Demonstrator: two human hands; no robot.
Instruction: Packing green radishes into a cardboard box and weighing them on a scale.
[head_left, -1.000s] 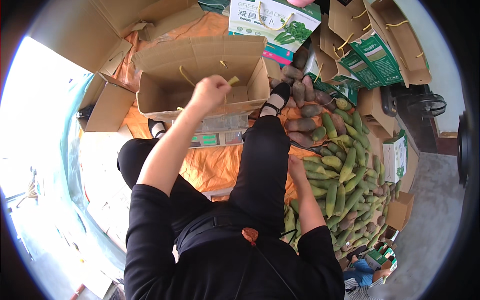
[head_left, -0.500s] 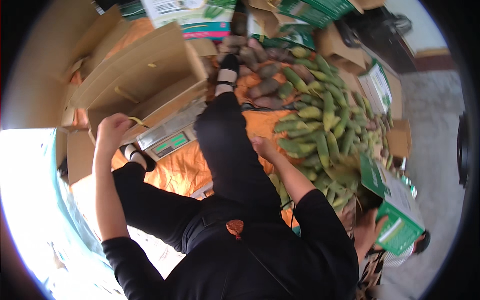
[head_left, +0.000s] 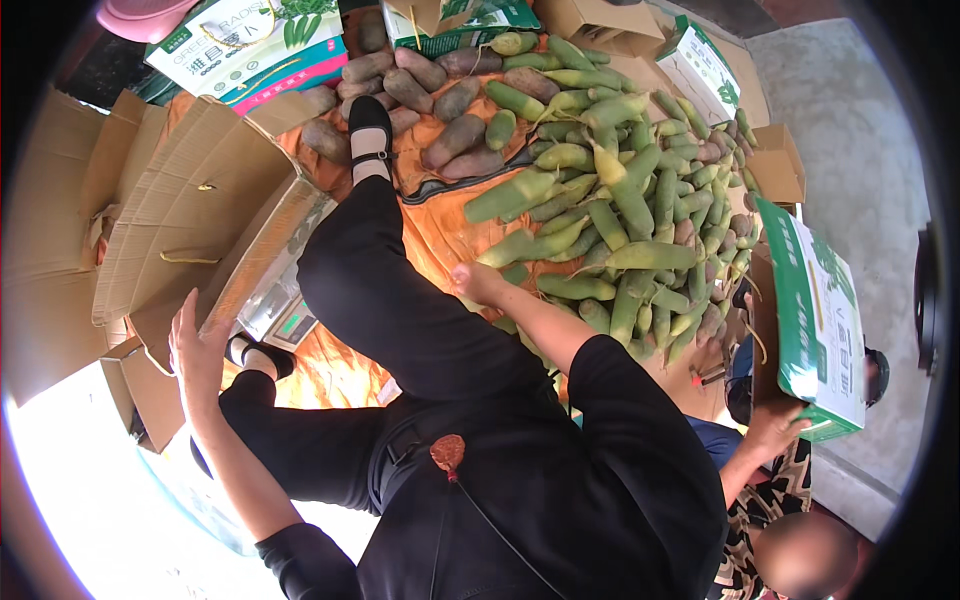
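My left hand (head_left: 197, 352) is open, its fingers stretched beside the near edge of an open cardboard box (head_left: 235, 225). The box rests on a scale (head_left: 280, 312) with a lit green display. Yellow cord handles (head_left: 188, 260) show on its inner side. By my knee, my right hand (head_left: 480, 284) is closed with the fingers curled; whatever it may hold is hidden. Just beyond it lies a heap of long green radishes (head_left: 625, 195), several with pale yellowish tips. Purple-brown roots (head_left: 410, 90) lie farther off, around my shoe.
At the right, a co-worker's hand (head_left: 775, 428) supports a green and white carton (head_left: 815, 320). Printed cartons (head_left: 245, 45) stand at the far side. Orange sheeting (head_left: 440, 225) covers the ground, and grey floor (head_left: 820, 130) runs along the right.
The view has swung, so the box and scale sit farther left. My left hand has let go of the yellow cord and spread its fingers. The co-worker's carton is raised higher.
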